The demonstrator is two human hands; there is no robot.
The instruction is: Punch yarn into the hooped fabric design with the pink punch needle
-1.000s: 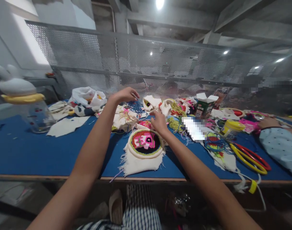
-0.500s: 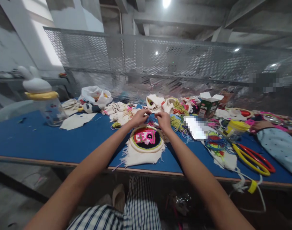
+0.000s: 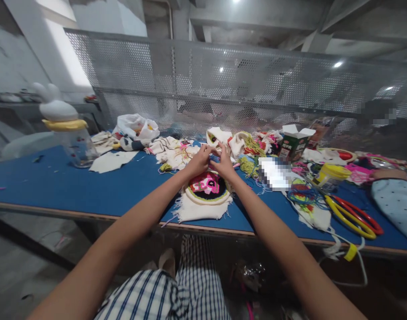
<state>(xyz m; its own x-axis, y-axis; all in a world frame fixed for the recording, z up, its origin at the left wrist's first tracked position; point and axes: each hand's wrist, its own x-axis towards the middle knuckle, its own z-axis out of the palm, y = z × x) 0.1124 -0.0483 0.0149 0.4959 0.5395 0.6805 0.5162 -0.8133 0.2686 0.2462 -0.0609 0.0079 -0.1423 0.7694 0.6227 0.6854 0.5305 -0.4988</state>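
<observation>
Left hand (image 3: 202,159): forearm reaching forward and inward, wrist raised, fingers bent and partly closed. Right hand (image 3: 225,163): mirrored opposite, thumb and fingers curved toward the left, fingertips close together. Blue yarn (image 3: 215,158): between the two hands; whether either grips it cannot be told. Hooped embroidery, pink and black (image 3: 210,189): flat on the blue table (image 3: 146,191), directly below and nearer the body than both hands, fringed cream cloth extending toward the table edge.
</observation>
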